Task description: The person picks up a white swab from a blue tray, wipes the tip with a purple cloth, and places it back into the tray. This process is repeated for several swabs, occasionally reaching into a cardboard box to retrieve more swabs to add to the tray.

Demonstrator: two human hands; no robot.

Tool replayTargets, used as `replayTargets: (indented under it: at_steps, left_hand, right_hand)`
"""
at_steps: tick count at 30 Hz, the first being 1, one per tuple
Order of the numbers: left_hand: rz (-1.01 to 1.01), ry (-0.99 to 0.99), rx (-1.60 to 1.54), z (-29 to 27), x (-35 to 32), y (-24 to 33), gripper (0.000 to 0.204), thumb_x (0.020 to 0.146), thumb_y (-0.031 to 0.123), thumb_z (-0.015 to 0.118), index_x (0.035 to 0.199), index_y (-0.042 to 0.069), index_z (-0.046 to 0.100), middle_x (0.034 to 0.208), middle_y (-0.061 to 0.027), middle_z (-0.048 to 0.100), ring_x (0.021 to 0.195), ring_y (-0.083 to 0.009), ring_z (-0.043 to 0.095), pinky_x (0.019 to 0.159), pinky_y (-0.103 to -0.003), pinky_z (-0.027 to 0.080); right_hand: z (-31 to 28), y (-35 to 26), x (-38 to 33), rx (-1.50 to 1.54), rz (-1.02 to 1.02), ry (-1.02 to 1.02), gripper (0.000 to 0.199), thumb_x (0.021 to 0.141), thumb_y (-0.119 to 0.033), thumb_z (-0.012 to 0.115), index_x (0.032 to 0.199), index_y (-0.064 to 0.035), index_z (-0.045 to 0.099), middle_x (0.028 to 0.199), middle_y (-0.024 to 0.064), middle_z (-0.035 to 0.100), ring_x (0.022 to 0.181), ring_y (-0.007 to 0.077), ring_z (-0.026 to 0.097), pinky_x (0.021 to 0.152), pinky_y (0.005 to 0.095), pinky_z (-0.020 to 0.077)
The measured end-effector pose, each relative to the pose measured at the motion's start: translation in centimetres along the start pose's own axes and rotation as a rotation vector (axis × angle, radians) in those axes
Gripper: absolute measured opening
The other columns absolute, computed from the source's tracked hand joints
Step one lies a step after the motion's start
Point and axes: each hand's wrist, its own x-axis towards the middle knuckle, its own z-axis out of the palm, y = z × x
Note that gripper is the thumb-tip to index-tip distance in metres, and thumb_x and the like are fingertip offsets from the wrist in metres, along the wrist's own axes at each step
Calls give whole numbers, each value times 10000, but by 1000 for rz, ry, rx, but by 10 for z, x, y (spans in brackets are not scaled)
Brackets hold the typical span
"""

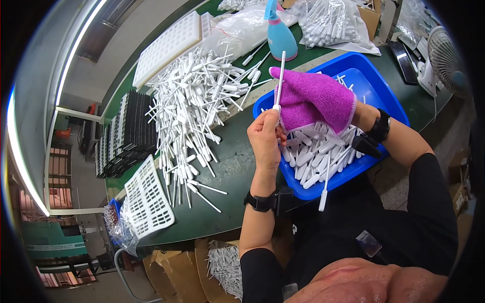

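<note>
A single white plastic dropper [279, 81] is held upright above the near edge of a blue bin [376, 88], its lower end pinched between the closed fingers of the left hand [265, 139]. The right hand [313, 98], covered by a purple terry mitt, is laid against the dropper's stem; whether its fingers are together or apart cannot be told under the cloth. The bin is partly filled with more white droppers [316, 156], one of which hangs over the near rim. To the left, a large loose heap of droppers [194, 108] is spread on the green table [230, 166]. A blue spray bottle [280, 38] stands directly behind the raised dropper. White perforated trays [169, 45] [147, 197], stacked black trays [126, 134] and bagged droppers [331, 22] are noted around the edges, with a small fan [442, 60] at the far right.
</note>
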Motion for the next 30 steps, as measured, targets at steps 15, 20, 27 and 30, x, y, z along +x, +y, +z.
replayTargets:
  at_steps: [15, 20, 27, 30]
  left_hand:
    - [70, -63, -176, 1, 3, 7, 267, 940, 239, 579, 1074, 9, 605, 867, -83, 634, 580, -93, 556, 439, -205, 425]
    - [97, -28, -165, -2, 2, 7, 257, 936, 234, 587, 1058, 8, 607, 864, -81, 630, 582, -96, 555, 435, -209, 423]
    - [92, -5, -168, 2, 2, 7, 258, 937, 233, 586, 1053, 4, 606, 857, -79, 627, 577, -95, 551, 430, -209, 417]
    - [99, -5, -172, 0, 3, 6, 260, 938, 235, 584, 1051, 2, 605, 853, -80, 627, 572, -94, 550, 428, -210, 415]
  right_hand:
    - [-21, -11, 12, 380, 42, 319, 563, 955, -78, 462, 1471, -109, 239, 1216, 47, 510, 1041, 103, 536, 902, 255, 485]
    - [-11, -19, 9, 564, 104, 260, 546, 963, -77, 454, 1467, -106, 246, 1173, 41, 513, 1006, 97, 545, 894, 251, 490]
    - [-13, -13, 12, 662, 136, 293, 418, 994, -182, 445, 1400, -111, 374, 1065, 13, 551, 920, 98, 580, 890, 252, 496]
    - [-10, -16, 13, 676, 149, 309, 408, 996, -217, 448, 1384, -106, 394, 1044, 7, 559, 901, 97, 585, 894, 255, 495]
